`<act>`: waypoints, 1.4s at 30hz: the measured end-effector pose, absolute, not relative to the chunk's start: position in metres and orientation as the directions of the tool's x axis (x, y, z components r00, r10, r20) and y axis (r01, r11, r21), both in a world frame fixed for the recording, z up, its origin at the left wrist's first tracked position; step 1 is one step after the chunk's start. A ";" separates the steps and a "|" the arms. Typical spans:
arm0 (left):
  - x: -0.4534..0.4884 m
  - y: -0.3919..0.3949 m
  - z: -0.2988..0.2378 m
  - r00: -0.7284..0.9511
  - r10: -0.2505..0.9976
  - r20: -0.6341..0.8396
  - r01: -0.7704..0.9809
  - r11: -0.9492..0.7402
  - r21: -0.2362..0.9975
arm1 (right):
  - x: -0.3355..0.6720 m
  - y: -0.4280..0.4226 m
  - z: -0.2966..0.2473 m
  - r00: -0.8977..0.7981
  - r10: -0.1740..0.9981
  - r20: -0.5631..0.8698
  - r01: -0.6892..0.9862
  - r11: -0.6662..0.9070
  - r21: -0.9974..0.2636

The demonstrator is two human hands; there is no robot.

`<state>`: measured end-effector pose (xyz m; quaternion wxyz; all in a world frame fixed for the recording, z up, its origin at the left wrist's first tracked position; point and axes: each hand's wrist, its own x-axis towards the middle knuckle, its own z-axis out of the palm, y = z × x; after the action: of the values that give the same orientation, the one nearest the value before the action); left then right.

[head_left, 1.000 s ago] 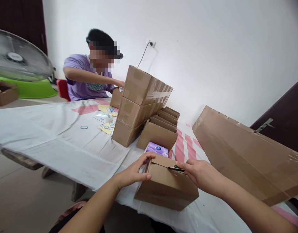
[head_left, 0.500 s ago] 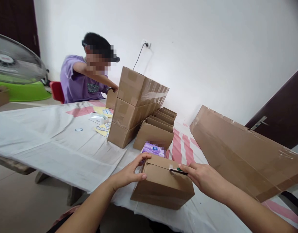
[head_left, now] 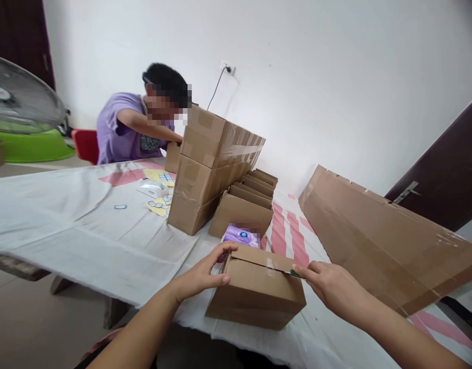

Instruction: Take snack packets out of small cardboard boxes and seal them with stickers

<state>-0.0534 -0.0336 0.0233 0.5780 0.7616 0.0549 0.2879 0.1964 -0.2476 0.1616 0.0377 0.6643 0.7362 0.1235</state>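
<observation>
In front of me a closed cardboard box (head_left: pixel 259 294) sits near the table's edge, with a long seam across its top and a bit of clear tape over it. My left hand (head_left: pixel 207 271) steadies the box's left end, fingers over the far corner and thumb on the near side. At the seam's right end, my right hand (head_left: pixel 322 282) is closed around a utility knife (head_left: pixel 293 272). Only a small green part of it shows clearly; the rest is hidden by my fingers. Just behind the box lies a purple tissue pack (head_left: pixel 239 236).
Taped cardboard boxes (head_left: pixel 197 174) stand stacked beyond, beside a row of open-flapped boxes (head_left: pixel 239 215). A large cardboard sheet (head_left: pixel 374 236) lines the right side. Across the table a person (head_left: pixel 124 123) reaches into a box. A white tape dispenser (head_left: pixel 153 188) and yellow papers lie left.
My right hand has slid the knife rightward along the seam, and its dark blade no longer shows. My left hand keeps its place on the box. The person opposite has leaned lower.
</observation>
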 end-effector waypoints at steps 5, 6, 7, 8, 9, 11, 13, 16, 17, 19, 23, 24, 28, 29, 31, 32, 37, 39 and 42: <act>-0.052 -0.032 0.021 0.831 0.416 0.369 -0.243 -0.324 0.914 | 0.204 -0.259 0.164 -0.099 0.987 0.126 0.971 0.068 0.227; -0.052 -0.032 0.021 0.833 0.418 0.364 -0.240 -0.320 0.916 | 0.202 -0.260 0.163 -0.112 0.982 0.150 0.974 0.079 0.210; -0.052 -0.032 0.021 0.834 0.419 0.359 -0.237 -0.316 0.919 | 0.200 -0.260 0.162 -0.132 0.976 0.173 0.975 0.096 0.199; -0.052 -0.032 0.021 0.834 0.422 0.355 -0.234 -0.311 0.921 | 0.197 -0.258 0.160 -0.154 0.969 0.193 0.973 0.115 0.198; -0.052 -0.032 0.022 0.834 0.424 0.352 -0.233 -0.307 0.923 | 0.194 -0.256 0.158 -0.173 0.963 0.208 0.970 0.130 0.205; -0.052 -0.033 0.022 0.834 0.424 0.353 -0.237 -0.302 0.923 | 0.188 -0.249 0.153 -0.200 0.955 0.221 0.961 0.148 0.233; -0.053 -0.033 0.021 0.834 0.421 0.356 -0.241 -0.302 0.922 | 0.184 -0.242 0.148 -0.204 0.954 0.220 0.958 0.148 0.245; -0.054 -0.034 0.021 0.833 0.418 0.362 -0.240 -0.316 0.918 | 0.189 -0.241 0.144 -0.160 0.970 0.184 0.969 0.119 0.216; -0.054 -0.034 0.021 0.831 0.418 0.366 -0.242 -0.320 0.916 | 0.194 -0.244 0.143 -0.134 0.976 0.175 0.976 0.098 0.196; -0.054 -0.034 0.022 0.830 0.418 0.370 -0.247 -0.320 0.915 | 0.207 -0.253 0.141 -0.089 0.981 0.172 0.988 0.065 0.140; -0.053 -0.034 0.024 0.835 0.415 0.362 -0.259 -0.286 0.923 | 0.243 -0.280 0.116 -0.041 0.953 0.301 0.999 0.032 0.035; -0.053 -0.034 0.024 0.834 0.415 0.364 -0.263 -0.280 0.923 | 0.252 -0.287 0.104 -0.019 0.934 0.357 1.000 0.010 0.027; -0.050 -0.033 0.022 0.826 0.412 0.385 -0.281 -0.291 0.914 | 0.281 -0.310 0.039 0.104 0.884 0.456 0.993 -0.114 -0.005; -0.050 -0.034 0.021 0.823 0.410 0.392 -0.284 -0.299 0.911 | 0.286 -0.315 0.022 0.142 0.891 0.431 0.989 -0.145 -0.027; -0.048 -0.035 0.019 0.816 0.412 0.404 -0.288 -0.315 0.904 | 0.293 -0.322 -0.004 0.191 0.912 0.364 0.981 -0.184 -0.056; -0.048 -0.036 0.019 0.813 0.416 0.408 -0.289 -0.320 0.902 | 0.294 -0.324 -0.013 0.203 0.922 0.330 0.979 -0.193 -0.062; -0.050 -0.041 0.021 0.818 0.443 0.367 -0.241 -0.316 0.918 | 0.290 -0.305 0.003 0.219 0.932 0.289 0.975 -0.197 -0.103; -0.050 -0.042 0.023 0.819 0.456 0.348 -0.217 -0.316 0.924 | 0.281 -0.286 0.030 0.236 0.912 0.337 0.966 -0.183 -0.181; -0.050 -0.042 0.024 0.826 0.446 0.345 -0.230 -0.292 0.928 | 0.257 -0.253 0.075 0.260 0.882 0.393 0.937 -0.132 -0.323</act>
<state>-0.0501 -0.0422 0.0241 0.5907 0.7511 0.0716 0.2861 0.2571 -0.2528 0.0753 -0.2583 0.7504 0.6061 0.0534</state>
